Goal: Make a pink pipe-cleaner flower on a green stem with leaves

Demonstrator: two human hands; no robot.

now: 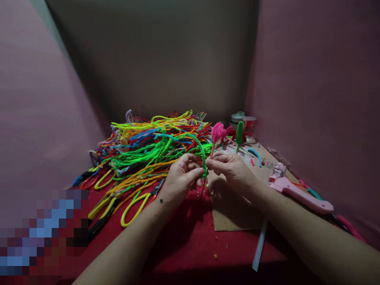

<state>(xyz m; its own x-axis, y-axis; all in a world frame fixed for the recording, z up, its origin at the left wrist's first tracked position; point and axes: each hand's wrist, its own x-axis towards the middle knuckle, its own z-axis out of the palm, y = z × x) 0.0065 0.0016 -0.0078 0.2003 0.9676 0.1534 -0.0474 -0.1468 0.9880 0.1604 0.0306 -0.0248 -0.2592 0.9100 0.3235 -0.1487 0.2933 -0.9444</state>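
Note:
My left hand (187,172) is closed in a pinch on a green pipe cleaner (202,149). The pipe cleaner arcs up and back over the pile, and its lower end looks bunched around a thin dark stem (202,190) below my fingers. Close beside it, my right hand (227,164) is closed on the stem of a pink pipe-cleaner flower (218,132), whose head stands upright above the fingertips. Whether the dark stem runs up into the flower is hidden by my fingers.
A heap of coloured pipe cleaners (142,152) covers the back left, with yellow-handled scissors (133,211) and pliers (105,213) before it. To the right, a pink glue gun (301,194) with its glue stick (260,245) lies over cardboard (231,217). A green leaf piece (239,133) stands behind.

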